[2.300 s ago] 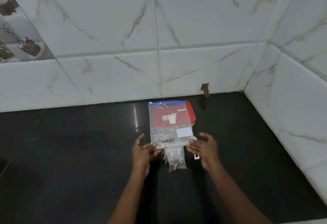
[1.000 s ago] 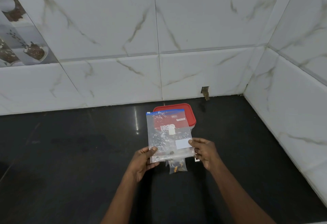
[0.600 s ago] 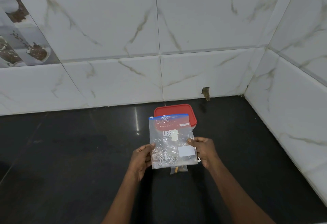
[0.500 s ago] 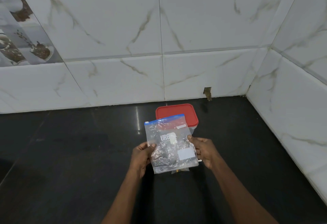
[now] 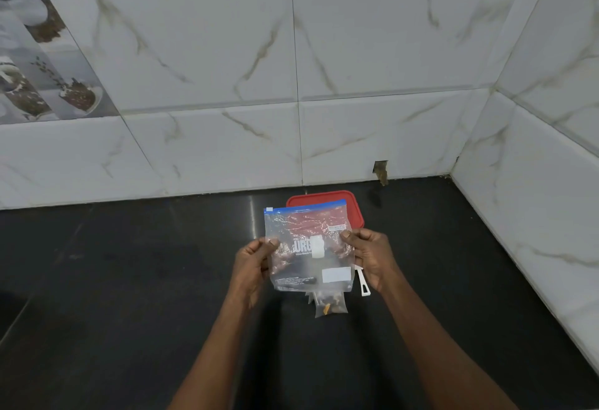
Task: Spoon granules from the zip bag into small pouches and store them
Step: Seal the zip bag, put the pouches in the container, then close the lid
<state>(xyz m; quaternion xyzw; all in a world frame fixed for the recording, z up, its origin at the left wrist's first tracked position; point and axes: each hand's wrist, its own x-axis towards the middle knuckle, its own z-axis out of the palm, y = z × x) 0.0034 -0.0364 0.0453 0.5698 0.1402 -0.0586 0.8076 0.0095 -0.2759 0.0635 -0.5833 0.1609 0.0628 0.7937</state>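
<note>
1. The left hand pinches the left edge of the zip bag, with the thumb on the front face and the fingers curled behind.
2. The right hand pinches the opposite edge in the same way, so both hands grip the bag and neither is free.
3. The bag hangs upright between them, above the table, with its blue zip strip on top. Holding it by both sides points the mouth upward, so nothing can spill. It looks like a steadying grip before the seal is pulled apart. Whether the strip is fully sealed cannot be told.
4. The bag is thin, clear, crinkled film, limp and shiny, with white lettering and a white label. A few dark bits sit near its lower edge, but how much it holds is unclear.
5. Just below that edge the small pouches lie on the table, partly hidden by the bag. They are clear film with brown and orange bits inside.
6. A white spoon handle pokes out beside the right hand. It is flat plastic with an opening at its end, and its bowl is hidden.
7. Behind the bag sits a red lid with rounded corners, probably on the storage box.
8. The table is dark, glossy and polished, and the wall is white marble-veined tile.
</note>
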